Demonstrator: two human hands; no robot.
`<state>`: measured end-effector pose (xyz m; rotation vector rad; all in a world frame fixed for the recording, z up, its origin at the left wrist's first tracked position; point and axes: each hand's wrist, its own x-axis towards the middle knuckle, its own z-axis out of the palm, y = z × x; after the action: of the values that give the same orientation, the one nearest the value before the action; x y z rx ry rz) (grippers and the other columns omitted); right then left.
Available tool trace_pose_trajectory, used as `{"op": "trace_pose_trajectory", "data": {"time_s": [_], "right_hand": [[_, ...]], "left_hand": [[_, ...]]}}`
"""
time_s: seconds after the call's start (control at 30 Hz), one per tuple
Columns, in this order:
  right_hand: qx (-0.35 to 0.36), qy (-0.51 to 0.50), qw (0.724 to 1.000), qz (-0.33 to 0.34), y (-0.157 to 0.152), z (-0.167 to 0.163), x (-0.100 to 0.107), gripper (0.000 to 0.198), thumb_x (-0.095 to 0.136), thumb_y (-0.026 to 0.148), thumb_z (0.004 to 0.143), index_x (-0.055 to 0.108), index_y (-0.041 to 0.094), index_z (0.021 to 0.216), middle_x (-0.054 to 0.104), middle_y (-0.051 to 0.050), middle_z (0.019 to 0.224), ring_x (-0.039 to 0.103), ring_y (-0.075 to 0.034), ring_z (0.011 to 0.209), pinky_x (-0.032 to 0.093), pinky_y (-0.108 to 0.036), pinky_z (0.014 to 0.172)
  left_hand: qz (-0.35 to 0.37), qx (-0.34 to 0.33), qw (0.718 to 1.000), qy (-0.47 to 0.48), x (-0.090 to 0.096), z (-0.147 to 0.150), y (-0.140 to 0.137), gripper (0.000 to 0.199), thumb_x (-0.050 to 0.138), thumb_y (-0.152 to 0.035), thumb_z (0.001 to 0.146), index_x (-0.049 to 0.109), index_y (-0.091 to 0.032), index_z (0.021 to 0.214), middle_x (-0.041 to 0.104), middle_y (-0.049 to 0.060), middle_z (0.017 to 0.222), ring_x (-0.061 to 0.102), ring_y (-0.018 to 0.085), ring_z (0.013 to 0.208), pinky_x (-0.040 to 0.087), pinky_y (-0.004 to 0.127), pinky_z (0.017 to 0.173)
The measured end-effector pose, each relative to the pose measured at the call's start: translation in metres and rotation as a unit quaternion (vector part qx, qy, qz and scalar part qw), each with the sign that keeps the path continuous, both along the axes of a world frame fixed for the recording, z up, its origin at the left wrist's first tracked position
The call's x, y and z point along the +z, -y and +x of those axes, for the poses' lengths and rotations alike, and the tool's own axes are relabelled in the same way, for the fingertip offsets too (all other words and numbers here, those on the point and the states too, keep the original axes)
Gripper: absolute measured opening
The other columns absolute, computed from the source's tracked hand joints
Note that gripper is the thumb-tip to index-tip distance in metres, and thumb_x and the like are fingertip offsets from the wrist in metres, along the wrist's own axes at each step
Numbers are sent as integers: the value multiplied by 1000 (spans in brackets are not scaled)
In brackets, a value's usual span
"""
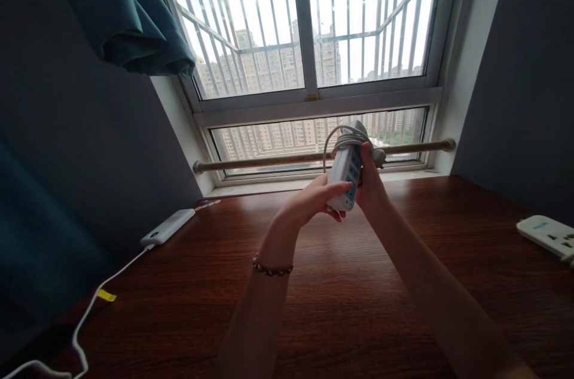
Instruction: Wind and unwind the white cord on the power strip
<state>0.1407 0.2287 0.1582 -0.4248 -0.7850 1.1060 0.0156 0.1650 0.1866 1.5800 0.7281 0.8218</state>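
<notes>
A white power strip (339,168) with blue sockets is held up above the far part of the table, tilted, its lower end toward me. Its white cord (352,138) is wound in several turns around the upper end, and one loop sticks out to the left. My left hand (320,196) grips the lower end, thumb across the socket face and fingers beneath. On the right side, my right hand (368,179) is closed around the strip near the wound cord, with its thumb pointing up. The white plug (379,158) hangs beside that thumb.
The brown wooden table (332,289) reaches the window sill. A white power bank (169,228) with a white cable (110,278) lies at left. Another white power strip (547,232) lies at the right edge. A horizontal rail (269,160) crosses the window; a blue curtain (130,14) hangs upper left.
</notes>
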Motion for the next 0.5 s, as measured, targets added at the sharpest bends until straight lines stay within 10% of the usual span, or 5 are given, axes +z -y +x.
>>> {"op": "trace_pose_trajectory", "data": {"time_s": [0.5], "right_hand": [[-11,58,998,13,4,16,9,56,56,75,70,60,20,80,55,-3,64,57,-20,65,48,-30,48]], "left_hand": [[-28,-10,999,13,7,5,13,33,62,-46,77,54,-16,87,59,3,62,56,14,50,46,24,43]]}}
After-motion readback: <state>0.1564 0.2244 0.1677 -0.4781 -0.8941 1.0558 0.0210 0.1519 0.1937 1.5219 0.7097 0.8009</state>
